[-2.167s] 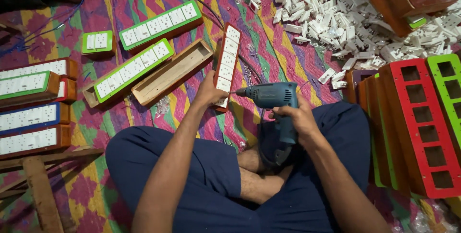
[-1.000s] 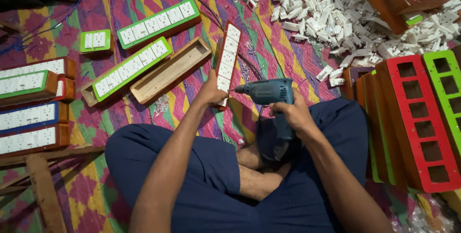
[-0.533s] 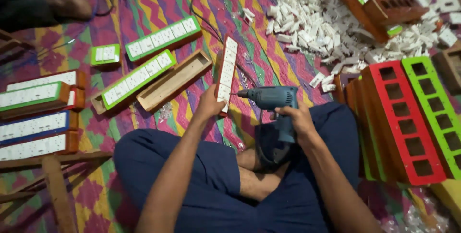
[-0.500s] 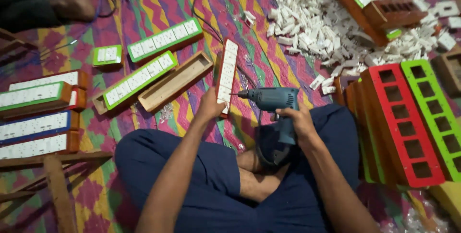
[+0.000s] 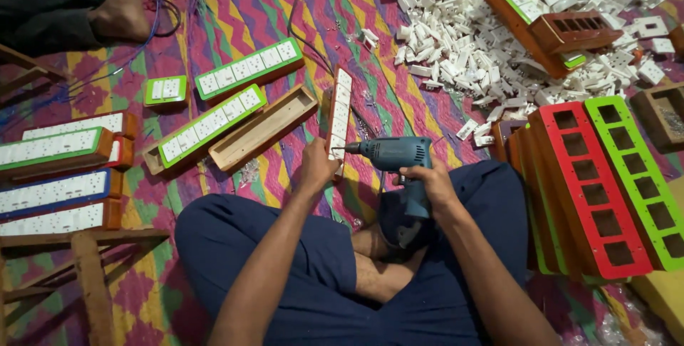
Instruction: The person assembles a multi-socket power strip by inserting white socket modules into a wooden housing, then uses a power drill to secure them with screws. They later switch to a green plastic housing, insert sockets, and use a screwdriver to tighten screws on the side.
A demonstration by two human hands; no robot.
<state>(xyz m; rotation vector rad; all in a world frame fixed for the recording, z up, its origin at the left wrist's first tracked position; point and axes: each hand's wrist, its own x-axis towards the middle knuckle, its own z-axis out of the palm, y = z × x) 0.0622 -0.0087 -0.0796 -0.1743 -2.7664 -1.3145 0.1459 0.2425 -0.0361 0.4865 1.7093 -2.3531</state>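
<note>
Now left hand (image 5: 314, 168) steadies socket strip (image 5: 339, 121); right hand (image 5: 429, 183) grips blue drill (image 5: 394, 158), bit touching strip.

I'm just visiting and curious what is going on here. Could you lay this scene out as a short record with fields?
Setting: person sitting cross-legged on a striped mat
Left hand: holds the near end of a switch board, tilted on its edge
Right hand: grips a blue electric drill, bit touching the board
Left of person: finished boards with green, blue and orange frames
Right of person: red and green cut-out panels
Behind: heap of white sockets
</note>
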